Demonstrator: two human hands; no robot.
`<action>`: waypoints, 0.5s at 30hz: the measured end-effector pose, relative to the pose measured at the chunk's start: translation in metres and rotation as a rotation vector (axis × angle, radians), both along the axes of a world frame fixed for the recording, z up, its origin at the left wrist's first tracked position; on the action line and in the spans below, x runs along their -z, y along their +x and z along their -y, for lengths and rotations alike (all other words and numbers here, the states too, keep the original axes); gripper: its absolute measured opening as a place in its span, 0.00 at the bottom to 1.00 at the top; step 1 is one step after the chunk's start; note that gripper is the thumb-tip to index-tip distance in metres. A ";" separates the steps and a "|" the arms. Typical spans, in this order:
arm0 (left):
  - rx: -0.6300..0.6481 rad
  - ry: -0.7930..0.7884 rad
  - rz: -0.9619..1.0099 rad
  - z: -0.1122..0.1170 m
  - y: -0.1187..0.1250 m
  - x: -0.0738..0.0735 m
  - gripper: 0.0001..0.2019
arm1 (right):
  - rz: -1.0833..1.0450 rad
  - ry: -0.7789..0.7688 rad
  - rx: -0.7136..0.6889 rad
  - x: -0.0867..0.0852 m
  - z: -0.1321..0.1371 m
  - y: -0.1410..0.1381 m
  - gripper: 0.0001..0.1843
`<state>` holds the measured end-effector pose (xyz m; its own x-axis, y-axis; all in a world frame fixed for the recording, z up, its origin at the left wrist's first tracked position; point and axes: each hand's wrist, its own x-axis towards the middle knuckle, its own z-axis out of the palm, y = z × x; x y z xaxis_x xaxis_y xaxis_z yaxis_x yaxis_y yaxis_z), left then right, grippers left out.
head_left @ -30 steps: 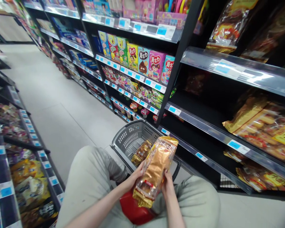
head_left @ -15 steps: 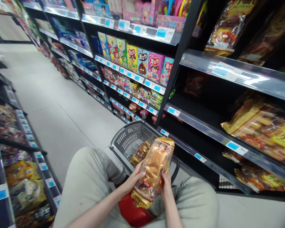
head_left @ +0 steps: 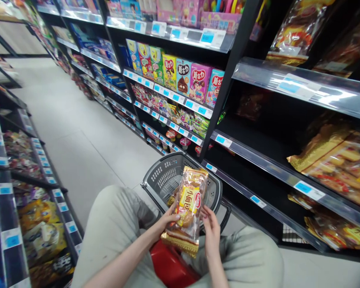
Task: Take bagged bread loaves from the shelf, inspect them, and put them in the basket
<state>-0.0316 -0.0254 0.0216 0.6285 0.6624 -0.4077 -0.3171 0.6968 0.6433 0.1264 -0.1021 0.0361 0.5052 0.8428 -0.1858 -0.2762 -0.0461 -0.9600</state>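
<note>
A clear and gold bag of small bread rolls [head_left: 190, 204] is held over the basket, its yellow label facing up. My left hand [head_left: 168, 219] grips its left edge, thumb on top. Beside the bag's right edge is my right hand [head_left: 211, 224], fingers loosely curled and apart, the tips at or just touching the wrapper. Beneath it stands a grey shopping basket [head_left: 159, 172] with perforated walls. Another gold-wrapped pack [head_left: 170, 201] lies inside, mostly hidden behind the held bag.
A red object [head_left: 171, 266] lies between my knees. On the right, a black shelf [head_left: 258, 176] carries more bread bags [head_left: 339, 160]. Ahead, snack boxes [head_left: 183, 78] line another shelf. Packaged goods [head_left: 42, 224] fill a low rack on the left, across the grey aisle floor [head_left: 69, 108].
The bag has been turned over, from its plain gold side to the yellow label side. My right hand has loosened from its edge. The view has shifted slightly.
</note>
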 end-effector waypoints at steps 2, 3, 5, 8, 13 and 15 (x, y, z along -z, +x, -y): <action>-0.005 -0.024 0.045 0.001 0.002 -0.002 0.45 | -0.047 -0.068 0.099 0.008 -0.003 0.008 0.23; -0.011 -0.013 0.073 0.002 0.004 -0.003 0.45 | -0.091 -0.117 0.127 0.014 -0.004 0.011 0.25; -0.014 0.035 0.117 0.006 0.008 -0.006 0.44 | -0.243 -0.169 0.119 0.025 -0.004 0.013 0.30; 0.022 0.107 0.135 0.010 0.012 -0.009 0.43 | -0.398 -0.096 0.055 0.035 -0.003 0.007 0.34; 0.085 0.143 0.150 0.010 0.012 -0.008 0.41 | -0.292 -0.107 0.044 0.032 -0.002 -0.002 0.33; 0.094 0.155 0.149 0.009 0.012 -0.007 0.40 | -0.281 -0.110 0.055 0.031 -0.003 -0.001 0.33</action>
<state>-0.0198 -0.0344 0.0291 0.7359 0.6458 -0.2038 -0.3549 0.6240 0.6962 0.1257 -0.0995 0.0051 0.4652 0.7826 -0.4138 -0.5353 -0.1236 -0.8355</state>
